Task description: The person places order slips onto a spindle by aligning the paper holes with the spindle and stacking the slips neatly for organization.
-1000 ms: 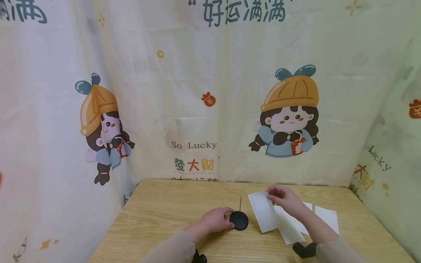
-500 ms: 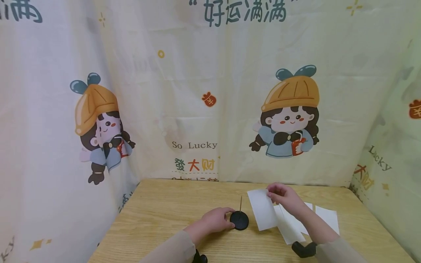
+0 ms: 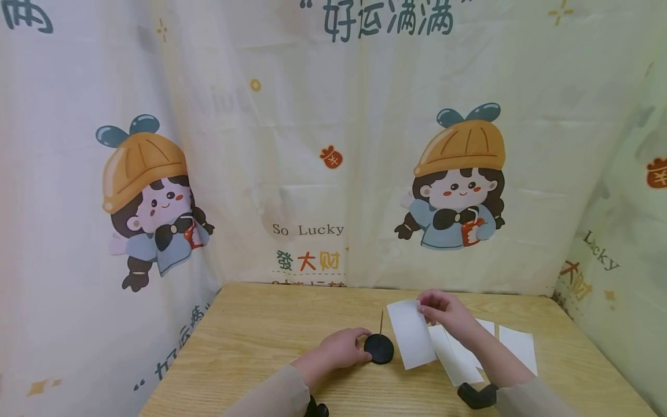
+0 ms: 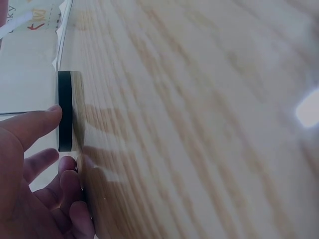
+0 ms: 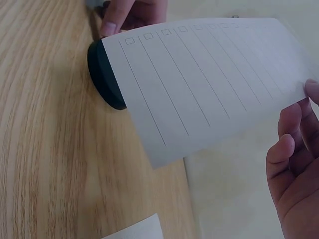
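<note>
printed curtain (image 3: 375, 104) hangs behind the wooden table (image 3: 250, 324). just right of the round black base (image 3: 379, 350), the sheet (image 3: 411, 336) is held up at a tilt, its upper right corner pinched by the right hand (image 3: 449, 314); the right wrist view shows ruled lines and small boxes on it. the left hand (image 3: 340, 348) grips the base's left edge between thumb and finger, and a thin spike (image 3: 381, 324) stands upright from the base. the sheet looks light and limp, likely to bend, crease or tear, so a soft pinch at a corner should do. the base looks rigid, perhaps weighted; its rim seems the safest hold, away from the spike, which may prick. other sheets (image 3: 519, 348) lie farther right.
</note>
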`<state>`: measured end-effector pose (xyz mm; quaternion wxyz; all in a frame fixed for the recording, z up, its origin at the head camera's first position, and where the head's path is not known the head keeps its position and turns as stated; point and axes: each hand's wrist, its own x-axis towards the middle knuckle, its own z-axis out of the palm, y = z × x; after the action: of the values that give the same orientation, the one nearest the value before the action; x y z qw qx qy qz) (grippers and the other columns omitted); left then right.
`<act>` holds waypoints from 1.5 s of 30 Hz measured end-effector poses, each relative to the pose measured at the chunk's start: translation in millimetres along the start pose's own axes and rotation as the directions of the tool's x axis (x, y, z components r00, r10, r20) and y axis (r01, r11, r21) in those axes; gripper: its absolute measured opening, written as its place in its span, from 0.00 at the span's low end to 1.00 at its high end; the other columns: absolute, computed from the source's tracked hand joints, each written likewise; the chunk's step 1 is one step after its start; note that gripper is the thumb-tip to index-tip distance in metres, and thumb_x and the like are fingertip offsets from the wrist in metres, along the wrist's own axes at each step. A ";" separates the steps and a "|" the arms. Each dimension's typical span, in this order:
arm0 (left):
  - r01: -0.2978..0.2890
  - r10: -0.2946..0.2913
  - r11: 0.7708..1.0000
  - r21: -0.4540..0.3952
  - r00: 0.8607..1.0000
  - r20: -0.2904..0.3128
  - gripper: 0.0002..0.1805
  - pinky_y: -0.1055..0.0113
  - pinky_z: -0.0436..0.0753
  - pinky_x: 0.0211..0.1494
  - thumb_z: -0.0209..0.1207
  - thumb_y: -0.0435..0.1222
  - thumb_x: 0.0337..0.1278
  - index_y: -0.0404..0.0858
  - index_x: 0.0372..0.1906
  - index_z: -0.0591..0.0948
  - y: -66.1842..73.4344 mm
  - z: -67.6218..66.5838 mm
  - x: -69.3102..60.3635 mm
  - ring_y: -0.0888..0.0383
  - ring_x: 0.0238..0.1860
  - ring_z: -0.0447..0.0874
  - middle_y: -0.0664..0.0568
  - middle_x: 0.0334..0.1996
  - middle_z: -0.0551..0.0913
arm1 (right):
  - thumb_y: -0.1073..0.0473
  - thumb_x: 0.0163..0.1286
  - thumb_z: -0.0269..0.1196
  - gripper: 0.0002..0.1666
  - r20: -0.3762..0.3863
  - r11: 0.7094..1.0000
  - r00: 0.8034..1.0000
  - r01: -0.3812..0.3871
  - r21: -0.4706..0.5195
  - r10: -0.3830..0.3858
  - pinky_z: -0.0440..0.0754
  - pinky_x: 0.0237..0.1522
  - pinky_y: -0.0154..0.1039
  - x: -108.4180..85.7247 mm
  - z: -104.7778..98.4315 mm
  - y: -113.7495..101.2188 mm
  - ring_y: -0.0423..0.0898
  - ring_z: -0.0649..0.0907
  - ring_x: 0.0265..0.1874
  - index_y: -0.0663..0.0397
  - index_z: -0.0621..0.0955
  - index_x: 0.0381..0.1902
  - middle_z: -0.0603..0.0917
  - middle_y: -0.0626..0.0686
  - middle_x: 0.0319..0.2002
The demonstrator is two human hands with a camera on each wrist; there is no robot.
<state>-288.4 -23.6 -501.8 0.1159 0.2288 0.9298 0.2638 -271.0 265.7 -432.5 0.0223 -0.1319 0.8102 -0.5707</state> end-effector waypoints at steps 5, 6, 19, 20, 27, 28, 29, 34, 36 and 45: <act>0.011 -0.012 0.999 -0.048 1.000 -0.015 0.30 0.66 0.69 0.30 0.68 0.47 0.55 0.45 0.63 0.76 -1.1 -1.2 -2.6 0.63 0.23 0.70 0.61 0.24 0.74 | 0.58 0.71 0.63 0.19 0.003 1.000 1.000 0.005 0.021 -0.005 0.82 0.38 0.41 1.9 4.8 0.3 0.49 0.79 0.34 0.65 0.76 0.53 0.79 0.58 0.40; 0.010 -0.011 0.998 -0.059 1.000 -0.019 0.30 0.65 0.69 0.30 0.68 0.47 0.56 0.44 0.63 0.76 -1.2 -1.6 -3.0 0.62 0.24 0.70 0.60 0.24 0.74 | 0.59 0.71 0.63 0.18 0.004 1.000 1.000 0.006 0.022 -0.006 0.82 0.37 0.41 1.9 5.7 -0.1 0.49 0.79 0.34 0.65 0.76 0.53 0.79 0.58 0.40; -0.042 0.004 0.976 -0.216 0.984 -0.176 0.18 0.64 0.72 0.25 0.61 0.47 0.65 0.44 0.56 0.81 8.5 -15.5 -7.6 0.61 0.20 0.72 0.60 0.29 0.76 | 0.57 0.71 0.64 0.17 0.010 1.000 1.000 0.009 0.009 -0.009 0.82 0.37 0.41 5.6 11.5 2.4 0.50 0.78 0.33 0.64 0.77 0.51 0.78 0.58 0.37; -0.046 0.003 0.974 -0.223 0.982 -0.191 0.17 0.64 0.72 0.25 0.61 0.47 0.66 0.45 0.55 0.82 11.1 -17.5 -8.5 0.61 0.21 0.72 0.61 0.30 0.75 | 0.57 0.71 0.64 0.17 0.011 1.000 1.000 0.008 0.006 -0.008 0.82 0.37 0.41 5.8 12.0 2.8 0.50 0.78 0.33 0.63 0.77 0.51 0.78 0.57 0.37; -0.096 0.004 0.943 -0.320 0.961 -0.277 0.14 0.65 0.74 0.32 0.55 0.50 0.71 0.49 0.50 0.83 24.8 -24.7 -12.5 0.63 0.31 0.73 0.63 0.34 0.77 | 0.57 0.71 0.64 0.15 0.003 1.000 1.000 0.009 0.007 -0.009 0.81 0.36 0.40 5.7 15.0 5.5 0.50 0.79 0.31 0.62 0.77 0.49 0.79 0.56 0.35; -0.101 0.002 0.938 -0.331 0.958 -0.287 0.14 0.65 0.74 0.33 0.55 0.50 0.71 0.50 0.49 0.83 26.0 -25.0 -12.6 0.63 0.32 0.73 0.63 0.35 0.77 | 0.57 0.71 0.64 0.15 0.004 1.000 1.000 0.009 0.009 -0.009 0.81 0.36 0.40 5.6 15.4 5.8 0.50 0.78 0.31 0.62 0.77 0.49 0.79 0.56 0.35; -0.106 0.001 0.936 -0.336 0.955 -0.297 0.13 0.65 0.73 0.34 0.54 0.50 0.71 0.50 0.49 0.83 26.7 -25.0 -12.5 0.63 0.33 0.73 0.64 0.35 0.77 | 0.57 0.71 0.64 0.16 0.005 1.000 1.000 0.008 0.012 -0.008 0.81 0.36 0.40 5.7 15.8 6.1 0.50 0.78 0.31 0.62 0.77 0.49 0.79 0.56 0.35; -0.114 -0.007 0.928 -0.354 0.946 -0.323 0.12 0.64 0.73 0.36 0.54 0.51 0.72 0.52 0.47 0.83 29.0 -25.7 -11.2 0.62 0.33 0.73 0.64 0.36 0.77 | 0.56 0.71 0.63 0.16 0.011 1.000 1.000 0.001 0.013 -0.001 0.81 0.36 0.40 6.5 16.6 7.8 0.50 0.78 0.32 0.62 0.77 0.50 0.78 0.57 0.36; -0.116 -0.006 0.928 -0.353 0.945 -0.327 0.11 0.64 0.73 0.36 0.54 0.50 0.72 0.52 0.47 0.82 29.5 -26.2 -10.4 0.62 0.33 0.73 0.64 0.36 0.77 | 0.57 0.72 0.63 0.17 0.016 1.000 1.000 0.009 0.011 -0.009 0.81 0.36 0.40 6.7 16.0 8.0 0.50 0.78 0.32 0.63 0.77 0.51 0.78 0.58 0.36; -0.132 0.003 0.922 -0.364 0.942 -0.335 0.11 0.64 0.73 0.33 0.55 0.49 0.72 0.50 0.47 0.83 34.3 -26.7 -9.8 0.63 0.31 0.73 0.63 0.34 0.77 | 0.58 0.71 0.63 0.17 0.008 1.000 1.000 0.001 0.028 -0.001 0.80 0.35 0.40 7.0 17.6 6.6 0.50 0.78 0.31 0.63 0.77 0.52 0.78 0.58 0.36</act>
<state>-276.3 -14.1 -460.0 -0.0076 0.1871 0.8584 0.4777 -275.7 250.0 -443.9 0.0271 -0.1342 0.8020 -0.5814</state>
